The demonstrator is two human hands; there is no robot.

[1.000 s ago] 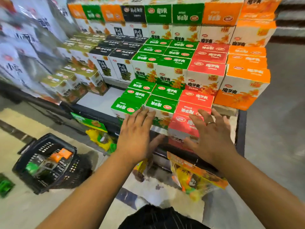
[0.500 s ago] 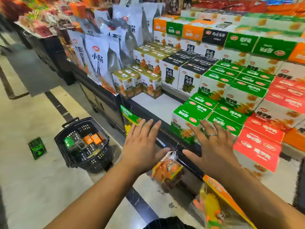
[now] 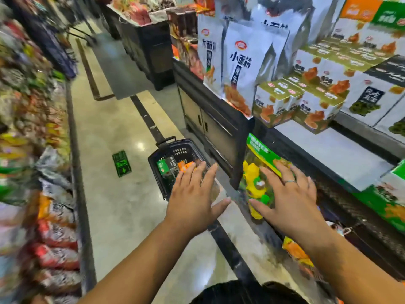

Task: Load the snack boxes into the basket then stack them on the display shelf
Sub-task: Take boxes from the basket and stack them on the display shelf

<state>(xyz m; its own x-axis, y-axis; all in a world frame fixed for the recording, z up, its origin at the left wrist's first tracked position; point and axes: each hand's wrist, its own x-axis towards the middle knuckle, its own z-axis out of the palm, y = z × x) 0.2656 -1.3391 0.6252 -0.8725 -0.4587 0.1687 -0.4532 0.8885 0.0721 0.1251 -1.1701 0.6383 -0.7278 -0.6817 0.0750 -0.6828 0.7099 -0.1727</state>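
Head view is looking down a shop aisle, with both bare arms reaching forward over the pale floor. The left hand [image 3: 192, 200] is hanging palm down with its fingers spread and straight, holding nothing. In the picture it is covering the near right corner of the black basket [image 3: 182, 151]. The basket is standing on the floor just beside the dark base of the display shelf [image 3: 324, 154]. Snack boxes are lying inside it: a green box [image 3: 162, 167], a dark box [image 3: 172, 164] and an orange box [image 3: 185, 165], packed close together.

The right hand [image 3: 291, 200] is also spread flat and loose, gripping nothing, and is wearing a ring [image 3: 289, 182] on one finger. It is overlapping a hanging packet [image 3: 255, 185] with a yellow toy inside, below the shelf edge; whether the fingers are touching it cannot be told.

On the shelf, a bare white patch is showing between stacks. Olive-topped boxes [image 3: 295, 104] are sitting at its far left end, tall white bags [image 3: 245, 62] are standing upright just beyond them, and a black-topped box [image 3: 372, 93] is sitting to their right. A green-sided box [image 3: 390, 194] is cut off at the right edge of the picture. A green sticker [image 3: 121, 163] is lying on the floor left of the basket. Blurred packets [image 3: 32, 150] are filling the rack along the left side.
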